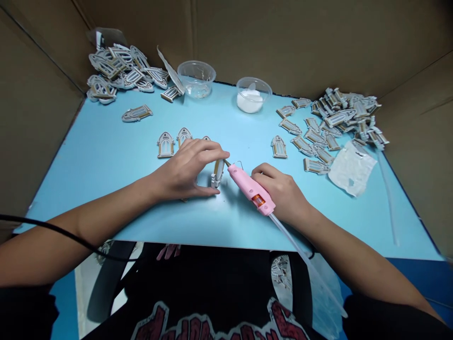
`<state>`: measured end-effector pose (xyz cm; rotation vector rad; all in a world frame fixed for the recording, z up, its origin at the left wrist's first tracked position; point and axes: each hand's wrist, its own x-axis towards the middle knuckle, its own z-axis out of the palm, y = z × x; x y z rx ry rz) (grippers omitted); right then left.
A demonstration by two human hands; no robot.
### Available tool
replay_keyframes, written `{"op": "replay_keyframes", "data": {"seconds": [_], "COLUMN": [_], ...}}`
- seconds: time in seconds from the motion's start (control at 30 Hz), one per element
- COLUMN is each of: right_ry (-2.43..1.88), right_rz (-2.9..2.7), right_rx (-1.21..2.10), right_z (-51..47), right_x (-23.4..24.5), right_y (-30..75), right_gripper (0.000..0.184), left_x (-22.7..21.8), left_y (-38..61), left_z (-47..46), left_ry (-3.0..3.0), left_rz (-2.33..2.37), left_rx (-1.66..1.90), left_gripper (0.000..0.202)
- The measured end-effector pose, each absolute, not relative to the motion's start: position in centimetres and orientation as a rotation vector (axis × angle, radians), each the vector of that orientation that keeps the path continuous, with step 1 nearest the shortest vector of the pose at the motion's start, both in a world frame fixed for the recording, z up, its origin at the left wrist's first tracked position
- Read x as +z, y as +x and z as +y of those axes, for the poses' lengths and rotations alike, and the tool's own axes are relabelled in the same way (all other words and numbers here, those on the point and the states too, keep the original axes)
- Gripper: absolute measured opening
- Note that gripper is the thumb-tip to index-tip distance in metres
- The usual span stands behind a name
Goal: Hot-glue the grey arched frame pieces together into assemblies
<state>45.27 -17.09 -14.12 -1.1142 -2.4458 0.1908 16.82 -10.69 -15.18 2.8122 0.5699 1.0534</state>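
Your left hand [179, 171] pinched the arched piece [217, 173] along its long axis, base towards thumb; your right hand [283, 192] gripped the glue gun [246, 184].

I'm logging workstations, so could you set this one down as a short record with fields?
Surface: pale blue tabletop
Left hand: holding an arched window piece on edge between thumb and fingers
Right hand: gripping a pink hot glue gun
Nozzle: at the held piece; contact unclear
Glue stick: extending from the gun's rear
Piles: similar pieces at far left and far right
Clear tubs: two, at the back; the right one holds something white
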Motion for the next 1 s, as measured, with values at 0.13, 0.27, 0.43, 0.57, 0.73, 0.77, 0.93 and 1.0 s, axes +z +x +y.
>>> {"op": "replay_keyframes", "data": {"seconds": [0.13,0.27,0.43,0.57,0.73,0.77,0.93,1.0], "right_ry": [-1.457,-1.686,-1.628,-1.593,-1.554,-1.548,-1.52,-1.506], "right_rz": [-2.42,-2.321,-2.273,-2.256,-2.257,-2.259,-2.246,-2.229], "right_rx": [0.138,0.085,0.045,0.008,0.023,0.026,0.0,-0.015], "right_z": [-16.5,-15.5,-15.2,-15.0,-14.8,-14.8,-14.9,-14.9], "right_x": [-14.2,-14.0,-13.9,-14.2,-14.4,-14.4,-14.4,-14.5], "right_y": [45.7,46.5,46.9,47.2,47.3,47.3,47.4,47.3], "right_gripper": [0.01,0.008,0.006,0.005,0.005,0.005,0.006,0.007], "left_x": [-15.0,-14.9,-15.0,-14.8,-13.7,-13.4,-13.0,-13.1], "left_y": [16.8,16.7,16.9,17.2,17.0,17.0,17.3,17.3], "left_z": [-10.9,-11.1,-11.3,-11.3,-11.6,-11.8,-12.6,-12.3], "left_ry": [2.779,2.593,2.417,2.476,2.468,2.427,2.491,2.583], "left_rz": [0.591,0.644,0.713,0.759,0.632,0.562,0.485,0.563], "left_rx": [1.024,1.03,0.455,0.272,0.288,0.202,0.098,0.175], "left_gripper": [0.079,0.089,0.095,0.101,0.025,0.021,0.017,0.032]}}
